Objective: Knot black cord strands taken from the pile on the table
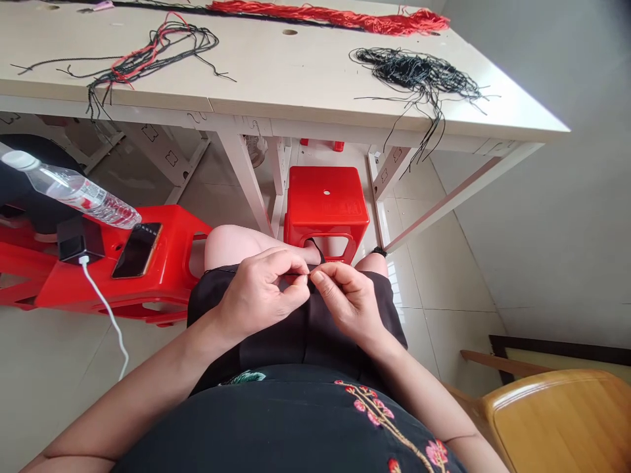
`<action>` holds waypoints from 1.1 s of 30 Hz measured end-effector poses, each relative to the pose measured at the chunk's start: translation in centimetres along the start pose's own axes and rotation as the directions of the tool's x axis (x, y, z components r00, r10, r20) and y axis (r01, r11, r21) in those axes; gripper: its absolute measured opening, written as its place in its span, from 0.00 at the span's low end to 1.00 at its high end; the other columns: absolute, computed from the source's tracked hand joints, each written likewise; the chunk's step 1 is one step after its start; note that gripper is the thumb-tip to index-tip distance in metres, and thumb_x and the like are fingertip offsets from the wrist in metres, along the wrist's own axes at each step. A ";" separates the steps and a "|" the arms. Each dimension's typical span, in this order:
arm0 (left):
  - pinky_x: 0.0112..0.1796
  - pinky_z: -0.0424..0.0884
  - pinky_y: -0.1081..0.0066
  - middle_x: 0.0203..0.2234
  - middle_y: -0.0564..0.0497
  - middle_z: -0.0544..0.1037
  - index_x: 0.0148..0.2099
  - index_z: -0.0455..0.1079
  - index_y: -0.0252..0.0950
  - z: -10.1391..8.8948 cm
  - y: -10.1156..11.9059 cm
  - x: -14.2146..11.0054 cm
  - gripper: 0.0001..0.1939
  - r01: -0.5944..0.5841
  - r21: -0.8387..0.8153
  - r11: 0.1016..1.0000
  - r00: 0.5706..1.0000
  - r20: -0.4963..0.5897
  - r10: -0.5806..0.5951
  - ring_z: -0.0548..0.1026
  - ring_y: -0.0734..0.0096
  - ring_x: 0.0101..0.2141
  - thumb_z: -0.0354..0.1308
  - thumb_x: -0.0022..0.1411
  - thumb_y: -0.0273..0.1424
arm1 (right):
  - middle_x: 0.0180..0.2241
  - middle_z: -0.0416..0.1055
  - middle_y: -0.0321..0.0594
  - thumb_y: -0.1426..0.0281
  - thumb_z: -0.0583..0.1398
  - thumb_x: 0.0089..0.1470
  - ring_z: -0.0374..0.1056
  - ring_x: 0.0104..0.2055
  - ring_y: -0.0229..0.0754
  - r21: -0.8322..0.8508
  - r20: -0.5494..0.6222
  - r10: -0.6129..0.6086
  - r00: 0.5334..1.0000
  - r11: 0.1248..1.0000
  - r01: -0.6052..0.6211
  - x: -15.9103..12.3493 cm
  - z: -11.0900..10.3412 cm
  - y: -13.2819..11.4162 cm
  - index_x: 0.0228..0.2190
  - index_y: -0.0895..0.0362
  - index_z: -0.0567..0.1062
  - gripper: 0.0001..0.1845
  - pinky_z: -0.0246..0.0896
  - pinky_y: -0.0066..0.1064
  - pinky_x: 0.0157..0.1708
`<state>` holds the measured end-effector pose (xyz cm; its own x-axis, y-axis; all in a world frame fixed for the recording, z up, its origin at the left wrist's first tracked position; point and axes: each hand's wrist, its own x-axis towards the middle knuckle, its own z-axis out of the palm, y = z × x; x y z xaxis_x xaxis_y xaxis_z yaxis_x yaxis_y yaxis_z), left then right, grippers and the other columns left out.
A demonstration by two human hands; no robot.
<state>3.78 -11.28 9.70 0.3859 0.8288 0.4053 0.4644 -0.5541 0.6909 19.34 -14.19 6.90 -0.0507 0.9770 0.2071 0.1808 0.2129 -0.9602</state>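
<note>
Over my lap, my left hand (261, 289) is closed in a pinch, thumb against forefinger. Its fingertips meet those of my right hand (351, 301), which pinches as well. A thin dark cord (298, 274) runs through the fingers of both hands; most of it is covered by them or lost against the dark skirt (290, 341). On the table in front lie a tangle of black cords (419, 71) at the right, black and red cords (158, 51) at the left, and a long bundle of red cord (325, 16) along the back.
A red stool (325, 197) stands under the table (286, 79). Left of me, another red stool (170, 240) carries a phone (138, 249), a black charger (79, 240) with a white cable, and a plastic bottle (73, 190). A wooden chair (562, 420) is at the right.
</note>
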 end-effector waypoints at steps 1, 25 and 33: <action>0.24 0.65 0.78 0.21 0.55 0.71 0.27 0.68 0.35 0.0 0.0 -0.1 0.05 0.027 -0.019 0.999 1.000 0.003 -0.027 0.66 0.79 0.22 0.56 0.52 0.21 | 0.23 0.69 0.35 0.65 0.56 0.57 0.63 0.25 0.34 0.004 0.003 -0.010 1.000 1.000 0.010 0.0 0.0 0.1 0.28 0.57 0.72 0.10 0.60 0.26 0.25; 0.36 0.76 0.73 0.29 0.51 0.79 0.35 0.74 0.34 -0.2 1.0 0.0 0.05 0.355 -0.266 0.896 0.935 0.080 -0.346 0.78 0.70 0.32 0.59 0.56 0.30 | 0.21 0.70 0.34 0.61 0.62 0.50 0.58 0.17 0.29 0.346 0.023 0.157 0.987 0.925 -0.155 0.3 0.3 0.0 0.26 0.57 0.68 0.13 0.57 0.23 0.16; 0.41 0.76 0.70 0.38 0.47 0.80 0.45 0.73 0.34 0.1 0.5 -0.2 0.13 0.368 -0.347 0.863 0.930 0.152 -0.336 0.78 0.65 0.39 0.58 0.58 0.32 | 0.20 0.68 0.33 0.64 0.59 0.53 0.64 0.22 0.33 0.258 -0.001 0.098 0.995 0.961 -0.095 0.3 0.3 0.4 0.28 0.57 0.70 0.08 0.62 0.26 0.22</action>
<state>4.02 -11.73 9.87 0.3243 0.9444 0.0536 0.2665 -0.1455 0.9528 19.07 -13.80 6.47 -0.0318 0.9932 0.1117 -0.0751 0.1091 -0.9912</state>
